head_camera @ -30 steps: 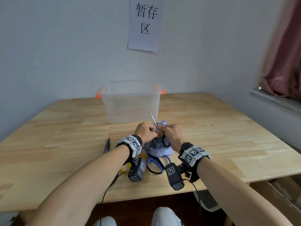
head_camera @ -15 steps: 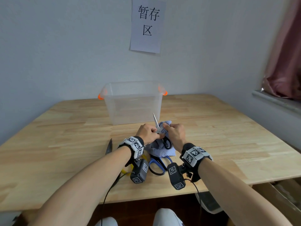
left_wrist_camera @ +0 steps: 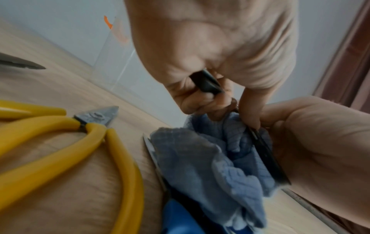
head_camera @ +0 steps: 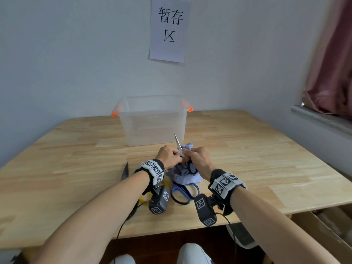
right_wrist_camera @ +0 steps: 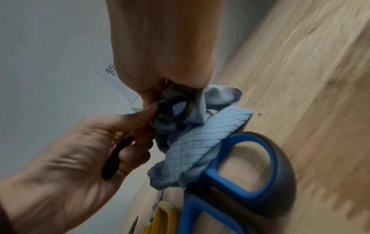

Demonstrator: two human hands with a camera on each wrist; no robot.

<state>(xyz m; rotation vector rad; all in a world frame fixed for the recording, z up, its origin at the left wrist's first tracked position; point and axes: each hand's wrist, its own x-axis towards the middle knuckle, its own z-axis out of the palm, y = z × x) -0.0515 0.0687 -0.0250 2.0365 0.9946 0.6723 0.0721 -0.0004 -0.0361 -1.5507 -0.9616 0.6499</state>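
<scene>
Now left hand (head_camera: 168, 156) grips scissors (head_camera: 178, 145), right hand (head_camera: 199, 159) pinches cloth (head_camera: 187, 178) — blade tip near bin (head_camera: 152, 121) wall.

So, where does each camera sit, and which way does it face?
Head: from above, faces forward and down at the light wooden table and clear plastic box; both forearms, left hand and right hand show.
Left wrist: looks along the left hand, which grips small black-handled scissors; yellow-handled pliers lie beside.
Right wrist: looks along the right hand, which pinches the crumpled blue cloth over large blue-handled scissors.
Shared: both wrist views show both hands, the cloth and the small scissors.
</scene>
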